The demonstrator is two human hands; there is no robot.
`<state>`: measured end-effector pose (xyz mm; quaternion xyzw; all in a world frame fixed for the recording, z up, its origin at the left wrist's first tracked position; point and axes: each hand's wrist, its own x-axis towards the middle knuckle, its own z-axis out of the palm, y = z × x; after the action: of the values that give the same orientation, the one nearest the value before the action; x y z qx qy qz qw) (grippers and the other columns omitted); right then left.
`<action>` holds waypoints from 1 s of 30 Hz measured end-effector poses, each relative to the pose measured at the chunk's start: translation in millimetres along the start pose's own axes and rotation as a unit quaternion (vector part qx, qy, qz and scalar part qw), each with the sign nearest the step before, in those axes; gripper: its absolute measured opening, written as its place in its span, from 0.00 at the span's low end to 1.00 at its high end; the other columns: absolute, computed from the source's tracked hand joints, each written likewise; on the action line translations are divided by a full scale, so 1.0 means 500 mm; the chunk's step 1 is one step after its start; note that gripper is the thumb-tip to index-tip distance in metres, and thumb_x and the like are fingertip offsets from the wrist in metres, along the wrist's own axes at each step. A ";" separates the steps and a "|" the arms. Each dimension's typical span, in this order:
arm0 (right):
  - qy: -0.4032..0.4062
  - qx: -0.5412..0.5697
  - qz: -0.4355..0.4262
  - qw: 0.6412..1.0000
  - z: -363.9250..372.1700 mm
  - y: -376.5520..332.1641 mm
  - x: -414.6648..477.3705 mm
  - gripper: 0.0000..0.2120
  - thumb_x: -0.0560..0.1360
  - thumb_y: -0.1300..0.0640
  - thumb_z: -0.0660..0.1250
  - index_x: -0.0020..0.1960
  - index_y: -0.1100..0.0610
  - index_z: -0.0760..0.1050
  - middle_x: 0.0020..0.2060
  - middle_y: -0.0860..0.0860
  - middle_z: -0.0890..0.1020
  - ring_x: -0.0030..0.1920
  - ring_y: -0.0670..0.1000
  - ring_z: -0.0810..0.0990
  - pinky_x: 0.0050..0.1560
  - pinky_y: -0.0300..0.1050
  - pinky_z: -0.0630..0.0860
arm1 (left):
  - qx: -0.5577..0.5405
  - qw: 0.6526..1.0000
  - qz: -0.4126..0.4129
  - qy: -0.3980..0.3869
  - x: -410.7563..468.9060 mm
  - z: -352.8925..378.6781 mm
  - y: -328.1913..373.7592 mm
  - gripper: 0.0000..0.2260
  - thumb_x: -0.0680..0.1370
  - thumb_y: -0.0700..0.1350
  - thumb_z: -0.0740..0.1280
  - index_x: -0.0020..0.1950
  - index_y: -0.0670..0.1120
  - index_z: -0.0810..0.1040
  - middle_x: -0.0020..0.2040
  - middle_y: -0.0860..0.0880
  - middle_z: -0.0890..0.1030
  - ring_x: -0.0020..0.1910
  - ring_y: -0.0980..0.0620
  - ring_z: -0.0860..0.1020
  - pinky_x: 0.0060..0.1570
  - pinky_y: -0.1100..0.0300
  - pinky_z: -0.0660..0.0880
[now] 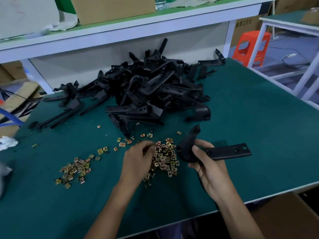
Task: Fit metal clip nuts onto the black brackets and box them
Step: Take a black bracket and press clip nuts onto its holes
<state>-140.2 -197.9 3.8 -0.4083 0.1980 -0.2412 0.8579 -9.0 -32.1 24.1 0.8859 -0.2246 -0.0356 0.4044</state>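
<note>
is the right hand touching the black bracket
Touching. The head view shows the right hand wrapped around the black bracket, thumb pressed on its top face, fingers beneath, holding it clear of the green table.

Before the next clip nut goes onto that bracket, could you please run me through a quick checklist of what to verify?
1. Black plastic bracket secure in right hand: ok, held clear of the green table mat.
2. Left hand on the pile of brass-coloured metal clip nuts: ok.
3. Single nut pinched in the left grip: cannot tell, fingertips hide it.
4. Bracket holes unobstructed: ok, the holes on the flat arm show.
5. Heap of unfitted black brackets stocked: ok.
6. Brown cardboard box nearby: ok, at the table's right edge.
</note>
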 end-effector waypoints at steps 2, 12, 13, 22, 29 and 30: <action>-0.021 0.004 0.015 1.000 0.009 0.003 -0.003 0.17 0.71 0.59 0.72 0.59 0.61 0.77 0.51 0.60 0.86 0.45 0.52 0.86 0.34 0.40 0.80 | -0.028 0.999 -0.026 0.004 -0.004 -0.013 -0.007 0.08 0.81 0.47 0.67 0.58 0.54 0.83 0.49 0.65 0.82 0.52 0.67 0.79 0.53 0.71 0.72; -0.115 -0.004 0.072 0.991 0.052 0.035 -0.017 0.19 0.68 0.56 0.80 0.56 0.55 0.80 0.50 0.61 0.84 0.42 0.53 0.83 0.32 0.41 0.75 | -0.373 0.918 -0.125 -0.051 -0.063 -0.049 0.037 0.10 0.81 0.36 0.66 0.51 0.47 0.85 0.48 0.46 0.87 0.47 0.51 0.84 0.46 0.65 0.78; -0.123 -0.009 0.073 0.990 0.051 0.036 -0.019 0.19 0.67 0.53 0.81 0.56 0.53 0.81 0.49 0.60 0.84 0.41 0.53 0.83 0.31 0.42 0.75 | -0.398 0.906 -0.125 -0.067 -0.070 -0.052 0.044 0.10 0.80 0.36 0.66 0.51 0.47 0.86 0.50 0.46 0.86 0.49 0.51 0.84 0.47 0.64 0.78; -0.158 -0.019 0.071 0.985 0.051 0.026 -0.025 0.18 0.68 0.48 0.81 0.52 0.52 0.79 0.51 0.61 0.84 0.43 0.55 0.85 0.33 0.45 0.79 | -0.398 0.898 -0.151 -0.111 -0.095 -0.058 0.068 0.07 0.78 0.37 0.69 0.51 0.46 0.85 0.43 0.47 0.84 0.41 0.53 0.78 0.41 0.61 0.75; -0.162 -0.026 0.081 0.983 0.050 0.024 -0.028 0.16 0.68 0.50 0.81 0.52 0.51 0.80 0.48 0.58 0.83 0.41 0.54 0.85 0.31 0.44 0.79 | -0.414 0.886 -0.167 -0.121 -0.092 -0.068 0.064 0.07 0.76 0.35 0.70 0.48 0.47 0.85 0.41 0.47 0.81 0.36 0.54 0.74 0.37 0.62 0.72; -0.162 -0.028 0.081 0.983 0.050 0.024 -0.028 0.14 0.69 0.51 0.80 0.52 0.51 0.80 0.48 0.58 0.84 0.41 0.54 0.85 0.31 0.44 0.79 | -0.415 0.886 -0.167 -0.124 -0.093 -0.069 0.063 0.08 0.76 0.35 0.70 0.47 0.47 0.85 0.41 0.47 0.81 0.35 0.54 0.74 0.37 0.62 0.72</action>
<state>-134.9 -168.1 11.0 -0.4483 0.0958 -0.0960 0.8835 -53.8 -6.3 64.9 0.6503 -0.0860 -0.3020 0.6917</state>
